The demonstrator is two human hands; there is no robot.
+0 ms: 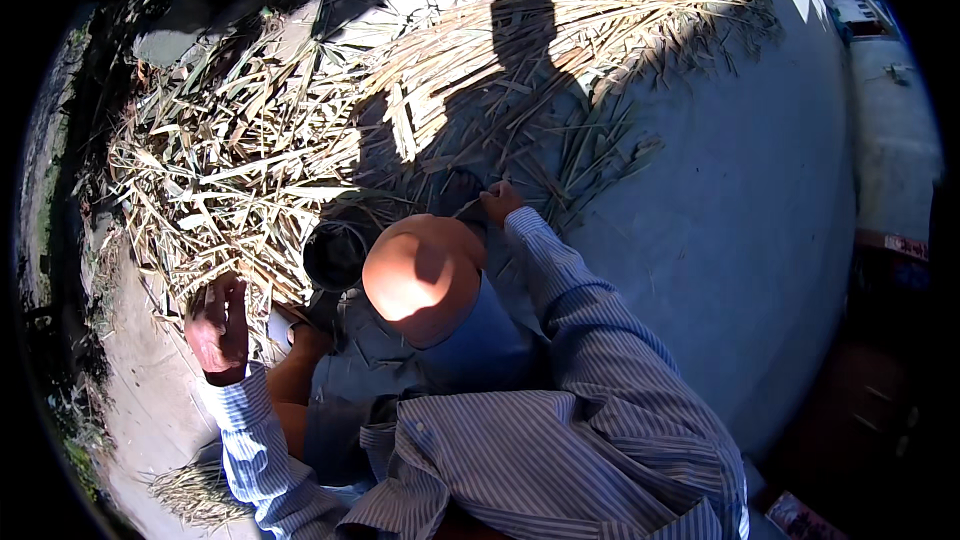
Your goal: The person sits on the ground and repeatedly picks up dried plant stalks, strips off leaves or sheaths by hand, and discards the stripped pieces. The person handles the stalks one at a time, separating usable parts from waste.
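Observation:
My right hand (500,202) is closed beyond my bent knee, in a pinch on a thin pale strip (467,208) that looks like dried leaf. At the near left edge of a heap of dry straw-like leaves (240,160), my left hand (218,328) reaches forward with its fingers stretched and a gap between them. Nothing plainly shows in that hand, though its fingertips lie against the straw and are partly in shade. A dark round container (335,255) stands between the heap and my knee; its inside is too dark to make out.
Longer dried stalks (600,0) lie spread at the far side, crossed by my shadow. Grey concrete floor (740,190) stretches to the right. A small bundle of straw (200,493) lies at the lower left. Dark plants and stones line the left edge.

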